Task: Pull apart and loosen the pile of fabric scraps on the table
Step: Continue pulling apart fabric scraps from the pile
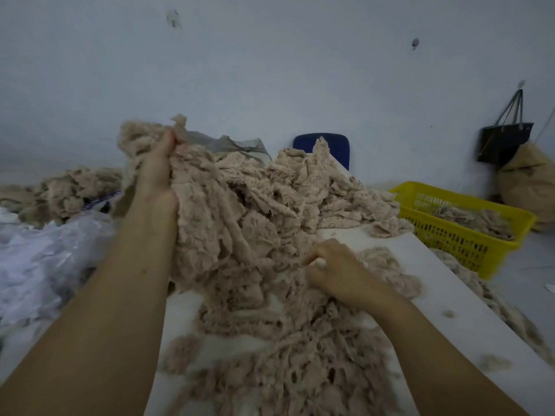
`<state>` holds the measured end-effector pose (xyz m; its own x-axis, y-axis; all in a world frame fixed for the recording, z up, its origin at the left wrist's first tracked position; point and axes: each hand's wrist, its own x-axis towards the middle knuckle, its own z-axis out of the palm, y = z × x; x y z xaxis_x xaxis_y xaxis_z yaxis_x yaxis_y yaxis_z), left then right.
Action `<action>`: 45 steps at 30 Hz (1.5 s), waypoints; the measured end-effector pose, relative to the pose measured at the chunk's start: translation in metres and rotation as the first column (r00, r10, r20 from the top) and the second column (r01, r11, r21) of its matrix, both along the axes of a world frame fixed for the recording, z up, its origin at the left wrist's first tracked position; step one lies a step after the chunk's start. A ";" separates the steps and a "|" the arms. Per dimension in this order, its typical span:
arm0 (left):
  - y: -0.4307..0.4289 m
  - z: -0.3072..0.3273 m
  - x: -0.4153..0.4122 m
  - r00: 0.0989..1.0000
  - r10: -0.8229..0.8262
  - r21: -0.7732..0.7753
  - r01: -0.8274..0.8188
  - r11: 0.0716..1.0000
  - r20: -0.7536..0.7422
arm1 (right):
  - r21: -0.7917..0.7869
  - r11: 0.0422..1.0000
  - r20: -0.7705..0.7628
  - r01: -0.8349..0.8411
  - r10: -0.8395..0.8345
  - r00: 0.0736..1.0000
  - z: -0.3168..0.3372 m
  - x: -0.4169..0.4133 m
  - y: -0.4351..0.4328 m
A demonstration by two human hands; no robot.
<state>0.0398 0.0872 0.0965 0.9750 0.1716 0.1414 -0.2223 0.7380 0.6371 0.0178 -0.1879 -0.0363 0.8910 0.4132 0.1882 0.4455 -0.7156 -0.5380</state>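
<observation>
Scraps half bury left hand and right hand, each grip clutching some.

A beige pile of fabric scraps sprawls across the white worktop. The left hand is raised above it, its fingers gripping a thick clump that hangs down into the heap. The right hand sits low on the scraps, fingers curled and pinching a few strands. Loose, stringy scraps lie spread toward the near edge. At the right, beside the worktop, a yellow basket holds more scraps. Crumpled clear plastic lies at the left. A blue chair back stands behind the pile, and a black bag hangs on the wall.
</observation>
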 end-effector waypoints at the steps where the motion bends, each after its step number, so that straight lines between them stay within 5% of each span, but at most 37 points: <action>1: -0.004 -0.002 -0.002 1.000 -0.025 0.003 0.024 1.000 0.015 | -0.101 0.990 -0.054 -0.095 0.090 0.994 0.001 -0.004 0.006; 3: -0.013 -0.005 -0.006 0.995 -0.082 0.034 0.080 0.996 0.048 | -0.358 0.905 -0.129 -0.229 0.195 0.972 -0.010 -0.013 0.017; 5: -0.018 -0.006 -0.010 0.986 -0.147 0.069 0.142 0.987 0.083 | -0.365 0.905 -0.033 -0.219 0.223 0.974 -0.014 -0.013 0.020; 8: -0.029 -0.014 -0.013 0.974 -0.222 0.153 0.214 0.965 0.035 | 0.130 0.991 0.032 0.002 -0.006 0.999 0.015 0.002 0.015; 10: -0.041 -0.026 -0.013 0.951 -0.311 0.143 0.308 0.941 -0.002 | 0.470 0.865 0.024 0.177 -0.213 0.977 0.042 0.012 0.011; 12: -0.054 -0.038 -0.014 0.925 -0.378 0.163 0.381 0.910 -0.050 | 0.501 0.820 0.001 0.277 -0.321 0.947 0.058 0.021 0.010; 15: -0.070 -0.049 -0.016 0.921 -0.369 0.220 0.389 0.895 -0.127 | 0.531 0.802 -0.103 0.274 -0.260 0.960 0.069 0.022 0.010; 18: -0.085 -0.053 -0.021 0.948 -0.278 0.322 0.314 0.893 -0.153 | 0.854 0.494 -0.187 0.162 0.000 0.982 0.090 0.014 0.010; 20: -0.092 -0.056 -0.024 0.952 -0.262 0.386 0.304 0.871 -0.157 | 0.876 0.472 -0.172 0.102 0.109 0.979 0.098 0.013 0.014; 30: -0.117 -0.060 -0.042 0.933 -0.325 0.597 0.350 0.722 -0.155 | 0.759 0.642 -0.101 0.104 -0.042 0.994 0.108 0.019 0.040; 35: -0.119 -0.056 -0.034 0.959 -0.231 0.574 0.282 0.769 -0.162 | 0.903 0.409 -0.215 0.130 0.169 0.962 0.103 0.021 0.037; 37: -0.115 -0.050 -0.028 0.971 -0.178 0.488 0.234 0.841 -0.158 | 0.866 0.500 -0.151 0.022 0.219 0.964 0.088 0.019 0.031; 40: -0.103 -0.040 -0.018 0.986 -0.095 0.361 0.140 0.922 -0.141 | 0.470 0.883 -0.034 -0.005 0.024 0.999 0.047 0.014 0.023; 45: -0.077 -0.028 -0.007 0.976 -0.034 0.149 0.067 0.987 -0.214 | 0.259 0.957 0.007 0.130 -0.137 0.991 0.005 0.018 -0.003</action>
<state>0.0331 0.0103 0.0684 0.9924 0.1136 -0.0470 -0.0359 0.6338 0.7727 0.0361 -0.1906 -0.0309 0.9284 0.2253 0.2953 0.3709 -0.6081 -0.7019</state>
